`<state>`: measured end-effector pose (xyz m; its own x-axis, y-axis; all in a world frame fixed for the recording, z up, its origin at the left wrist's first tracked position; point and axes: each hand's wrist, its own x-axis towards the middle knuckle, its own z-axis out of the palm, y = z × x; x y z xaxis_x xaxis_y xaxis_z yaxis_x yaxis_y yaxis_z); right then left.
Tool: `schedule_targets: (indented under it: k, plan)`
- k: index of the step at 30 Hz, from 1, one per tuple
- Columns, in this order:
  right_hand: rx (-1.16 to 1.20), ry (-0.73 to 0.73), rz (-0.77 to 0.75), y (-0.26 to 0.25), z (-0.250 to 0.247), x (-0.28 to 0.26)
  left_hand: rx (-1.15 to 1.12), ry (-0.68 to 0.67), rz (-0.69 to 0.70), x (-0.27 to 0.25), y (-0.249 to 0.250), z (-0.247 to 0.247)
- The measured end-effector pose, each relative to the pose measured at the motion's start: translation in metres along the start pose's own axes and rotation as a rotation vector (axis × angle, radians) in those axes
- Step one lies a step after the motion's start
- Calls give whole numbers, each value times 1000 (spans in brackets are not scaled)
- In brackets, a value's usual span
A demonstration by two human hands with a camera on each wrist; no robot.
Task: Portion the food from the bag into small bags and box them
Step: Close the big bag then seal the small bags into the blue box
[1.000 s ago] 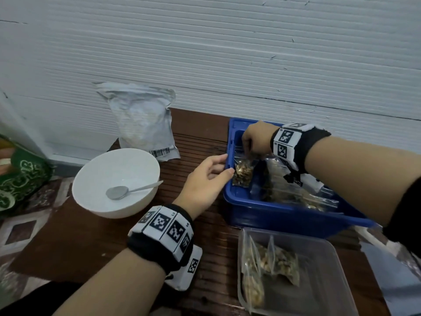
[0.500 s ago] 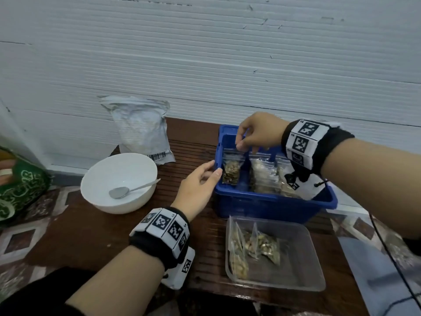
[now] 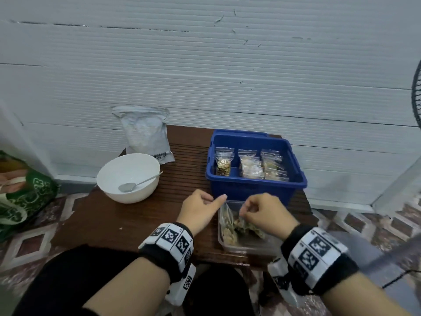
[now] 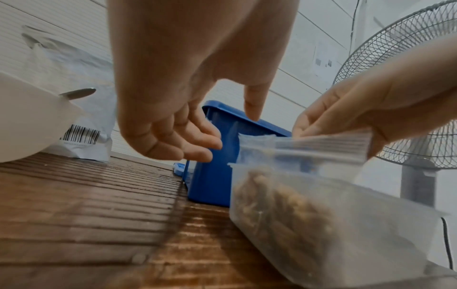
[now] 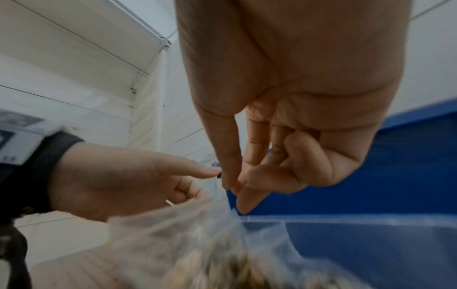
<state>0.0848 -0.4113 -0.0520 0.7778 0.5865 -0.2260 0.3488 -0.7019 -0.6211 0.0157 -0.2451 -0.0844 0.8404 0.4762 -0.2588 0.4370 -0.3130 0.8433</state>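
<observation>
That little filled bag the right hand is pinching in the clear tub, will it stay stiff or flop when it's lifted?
The small bag will probably flop: thin clear film, pinched only at its top strip by the right hand. The loose food likely sags to the bottom. It looks light, though the film may be slippery.

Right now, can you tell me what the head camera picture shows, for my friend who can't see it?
The right hand pinches the top of a small filled bag in a clear container on a wooden table. The left hand hovers beside it, holding nothing. Behind stand a blue box of small bags, a white bowl with a spoon, and a large bag.
</observation>
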Motion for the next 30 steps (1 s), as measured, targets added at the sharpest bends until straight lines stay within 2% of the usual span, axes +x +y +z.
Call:
schedule_targets:
  k: [3, 10, 17, 21, 24, 30]
  plan:
    - [40, 32, 51, 13, 21, -9, 109, -30, -24, -3, -6, 6]
    - [192, 165, 43, 18, 32, -18, 137, 17, 96, -8, 3, 10]
    - [251, 311, -179, 8, 15, -16, 226, -98, 389, -10, 27, -9]
    - [356, 411, -237, 4, 12, -14, 341, -180, 518, -11, 43, -17]
    - [404, 483, -258, 5, 10, -16, 322, -183, 546, -11, 46, -18]
    - [507, 501, -185, 15, 12, -20, 181, -130, 490, -15, 42, -17]
